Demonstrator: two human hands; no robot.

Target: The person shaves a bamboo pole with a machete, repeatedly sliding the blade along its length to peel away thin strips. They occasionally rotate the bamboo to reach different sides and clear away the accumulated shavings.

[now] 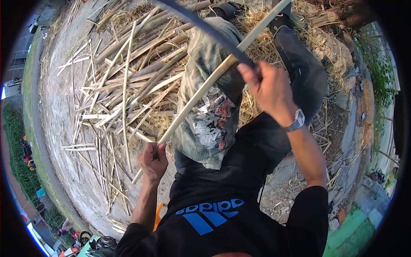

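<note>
My left hand (pixel 153 162) is closed around the lower part of a long pale bamboo strip (pixel 195 99), whose end sticks out below the fist. The strip slants up to the right across my thigh and past my foot. In my right hand (pixel 270 92) is a machete (pixel 204 29), its long dark blade pointing up and to the left. Near the handle, the blade crosses the strip and overlaps it in this view. A greenish printed cloth (pixel 212 109) is draped over my leg under the strip.
Many split bamboo strips (pixel 128 77) lie heaped on the ground to the left. Curly shavings (pixel 261 43) are scattered about my feet. An orange object (pixel 158 216) shows beside my left forearm. Rubble and broken stone (pixel 334 55) lie on the right.
</note>
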